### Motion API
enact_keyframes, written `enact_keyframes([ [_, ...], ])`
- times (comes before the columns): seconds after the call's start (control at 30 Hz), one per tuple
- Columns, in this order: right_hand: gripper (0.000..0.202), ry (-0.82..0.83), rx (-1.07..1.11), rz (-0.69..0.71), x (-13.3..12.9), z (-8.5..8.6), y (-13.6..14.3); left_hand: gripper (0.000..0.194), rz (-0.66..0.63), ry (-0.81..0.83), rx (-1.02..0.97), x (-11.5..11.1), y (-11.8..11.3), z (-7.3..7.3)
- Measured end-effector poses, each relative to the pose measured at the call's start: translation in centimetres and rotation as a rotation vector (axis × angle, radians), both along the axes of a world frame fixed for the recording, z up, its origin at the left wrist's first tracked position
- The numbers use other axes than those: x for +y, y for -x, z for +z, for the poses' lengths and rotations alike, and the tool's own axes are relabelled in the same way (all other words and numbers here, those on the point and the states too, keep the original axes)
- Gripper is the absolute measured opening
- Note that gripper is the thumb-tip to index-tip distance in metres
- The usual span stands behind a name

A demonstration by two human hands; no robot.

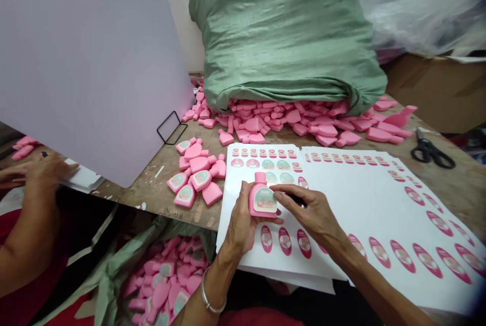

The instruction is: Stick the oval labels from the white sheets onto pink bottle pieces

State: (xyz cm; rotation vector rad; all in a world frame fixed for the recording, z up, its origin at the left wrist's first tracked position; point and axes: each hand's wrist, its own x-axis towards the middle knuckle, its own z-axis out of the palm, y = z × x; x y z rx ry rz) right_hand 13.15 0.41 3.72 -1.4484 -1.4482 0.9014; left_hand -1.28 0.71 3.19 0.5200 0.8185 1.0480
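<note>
While the left hand (242,217) grips a pink bottle (262,201) upright above the sticker sheets (343,189), its label facing up toward the head camera, the right hand (312,209) reaches in from the other side, thumb and forefinger at the label's upper right edge. The hands are close together at the bottle, and a small dark object (298,199) shows in the curled fingers of the right.

The sheets lie across the worktop (146,195) and jut past its near edge, printed with rows of round and oval pink and green stickers. Just left of them sits a small heap of bottles (199,171), some labelled. Behind, a bulky green sack (288,32) rests over a wide spill of plain bottles (322,126), hiding part of it. Scissors (431,151) lie to the right of the sheets, with a cardboard box (436,93) and clear plastic (425,7) beyond.

A large pale panel (87,63) blocks much of the left side, a black wire frame (171,128) beside its lower right edge. Past it, another person's hands (45,169) are at some white sheets (83,178). Below the worktop, an open sack (108,285) holds more pink bottles (161,290), several labelled.
</note>
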Motion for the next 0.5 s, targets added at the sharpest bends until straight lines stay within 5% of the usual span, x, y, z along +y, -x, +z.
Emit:
enact_keyframes([
  [0.3,0.026,-0.026,-0.031,-0.011,0.0,-0.3,0.4,0.049,-0.001,-0.007,-0.019,0.1,0.2,0.0],
  [0.5,0.027,-0.090,-0.105,0.005,0.1,-1.2,0.1,0.037,-0.090,-0.156,0.060,-0.1,0.7,0.0],
])
